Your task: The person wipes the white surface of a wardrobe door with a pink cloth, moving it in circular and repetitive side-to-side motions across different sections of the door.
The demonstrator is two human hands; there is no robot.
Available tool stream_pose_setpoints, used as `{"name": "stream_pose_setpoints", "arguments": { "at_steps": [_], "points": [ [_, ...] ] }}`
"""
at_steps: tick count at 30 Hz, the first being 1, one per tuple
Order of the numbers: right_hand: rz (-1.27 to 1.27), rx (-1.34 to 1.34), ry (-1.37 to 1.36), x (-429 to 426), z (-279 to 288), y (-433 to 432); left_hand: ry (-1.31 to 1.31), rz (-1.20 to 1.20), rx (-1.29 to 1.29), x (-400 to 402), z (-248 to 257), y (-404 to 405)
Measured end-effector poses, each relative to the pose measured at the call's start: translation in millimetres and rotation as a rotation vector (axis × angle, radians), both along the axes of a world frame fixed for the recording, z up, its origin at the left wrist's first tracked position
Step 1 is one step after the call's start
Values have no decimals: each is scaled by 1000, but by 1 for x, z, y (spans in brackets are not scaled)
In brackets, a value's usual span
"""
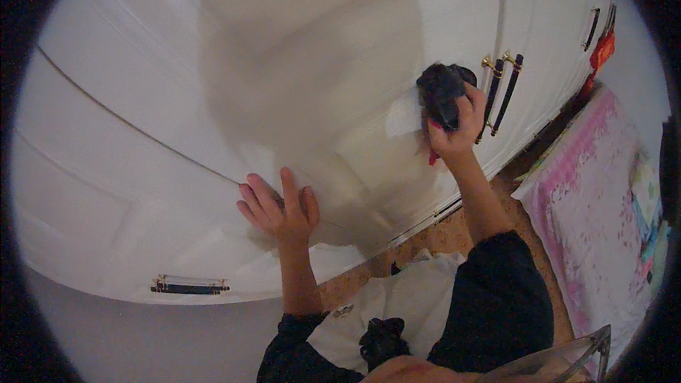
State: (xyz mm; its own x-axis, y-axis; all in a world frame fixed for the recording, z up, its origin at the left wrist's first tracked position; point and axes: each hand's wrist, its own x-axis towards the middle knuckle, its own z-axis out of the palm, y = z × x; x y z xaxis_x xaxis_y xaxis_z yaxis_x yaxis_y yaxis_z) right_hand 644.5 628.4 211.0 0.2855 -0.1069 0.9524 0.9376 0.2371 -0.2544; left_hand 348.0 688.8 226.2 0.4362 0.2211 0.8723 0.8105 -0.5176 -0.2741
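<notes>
My right hand (463, 122) grips a bunched black cloth (440, 90) against a white wardrobe door (330, 85). A small bit of red or pink material (433, 158) shows under that hand. Just right of the cloth are two upright black handles with gold-coloured mounts, a nearer handle (492, 93) and a farther handle (508, 94). Lower and to the left, my left hand (284, 213) holds nothing and spreads its fingers on the white surface, at the dark seam (138, 130) between two panels. My shadow falls over the middle of the door.
A third black handle (190, 288) is at the lower left, another handle (591, 29) at the far right. A bed with a pink and white cover (590, 213) stands to the right, beside brown flooring (449, 231). Something orange-red (603, 52) hangs at the wardrobe's far end.
</notes>
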Motion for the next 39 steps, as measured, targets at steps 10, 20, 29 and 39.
{"name": "stream_pose_setpoints", "arguments": {
  "at_steps": [10, 20, 29, 39],
  "points": [
    [399, -352, -596, -114, 12, 10, -26, -18, 61, -6, 1, 10],
    [197, -322, -55, -1, 9, -2, -34, 18, 73, 1, -4, 3],
    [457, 32, 760, -30, -159, 26, -17, -15, 25, 1, -2, 3],
    [183, -590, 42, -136, -212, 3, -10, -64, -41, -8, -5, 3]
  ]
}}
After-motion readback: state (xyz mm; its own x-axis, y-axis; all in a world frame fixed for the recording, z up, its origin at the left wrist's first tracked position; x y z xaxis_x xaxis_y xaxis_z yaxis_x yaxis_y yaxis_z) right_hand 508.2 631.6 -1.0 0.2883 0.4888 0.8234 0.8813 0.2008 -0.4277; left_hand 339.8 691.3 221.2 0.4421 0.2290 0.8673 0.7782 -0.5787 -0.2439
